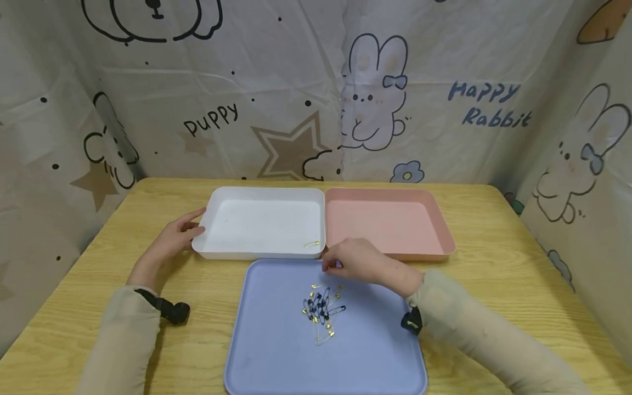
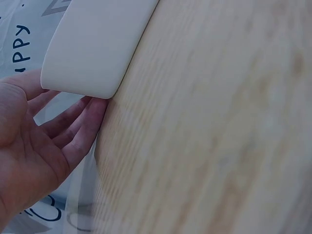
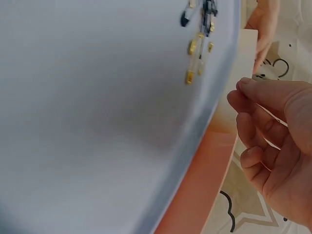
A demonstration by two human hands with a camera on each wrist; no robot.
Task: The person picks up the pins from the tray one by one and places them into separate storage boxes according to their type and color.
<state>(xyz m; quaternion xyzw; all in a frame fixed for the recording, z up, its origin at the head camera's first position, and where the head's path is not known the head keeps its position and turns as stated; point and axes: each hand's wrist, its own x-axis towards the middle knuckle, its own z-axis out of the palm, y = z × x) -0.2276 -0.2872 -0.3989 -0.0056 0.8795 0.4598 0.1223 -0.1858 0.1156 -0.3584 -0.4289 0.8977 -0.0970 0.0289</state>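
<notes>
A white tray [image 1: 261, 255] stands at the back left with one gold safety pin [image 1: 312, 244] in its front right corner. My left hand [image 1: 173, 238] rests at its left end, fingers and thumb extended against the edge; the left wrist view shows the fingertips at the tray's lower corner. My right hand [image 1: 357, 260] is over the far edge of a blue tray [image 1: 370, 351], its fingers loosely bent. In the right wrist view thumb and index fingertips come close together, with nothing visible between them. Below it lies a pile of black and gold safety pins [image 1: 323, 307].
A pink tray [image 1: 390, 257] adjoins the white tray on its right, and the blue tray lies in front of both. All stand on a wooden table [image 1: 476, 236]. A printed curtain [image 1: 296, 71] hangs behind and along the sides.
</notes>
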